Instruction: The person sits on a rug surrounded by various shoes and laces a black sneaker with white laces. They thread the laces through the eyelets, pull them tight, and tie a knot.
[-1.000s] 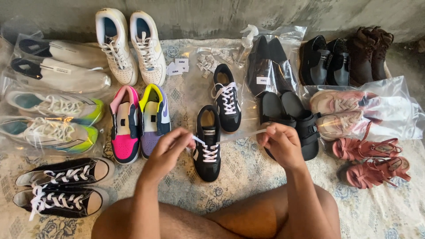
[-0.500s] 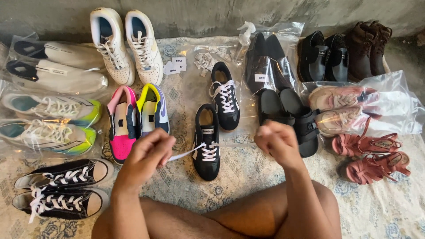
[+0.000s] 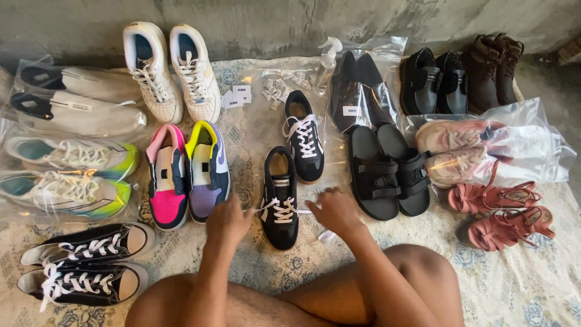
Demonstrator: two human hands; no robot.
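Both hands had dropped lower and nearer to the person since the earlier frames, when they were raised and drawing the white lace ends out to either side. The left hand sat just left of the near black sneaker, and the right hand just right of it, each touching a white lace end at the shoe's lower eyelets. The fingers of both hands were curled in around the lace, though whether they pinched it firmly could not be told. By the look of it, the lacing was partly done: the lower rows were crossed, the upper eyelets bare. Its mate, the far black sneaker, lay fully laced beyond it on the patterned cloth.
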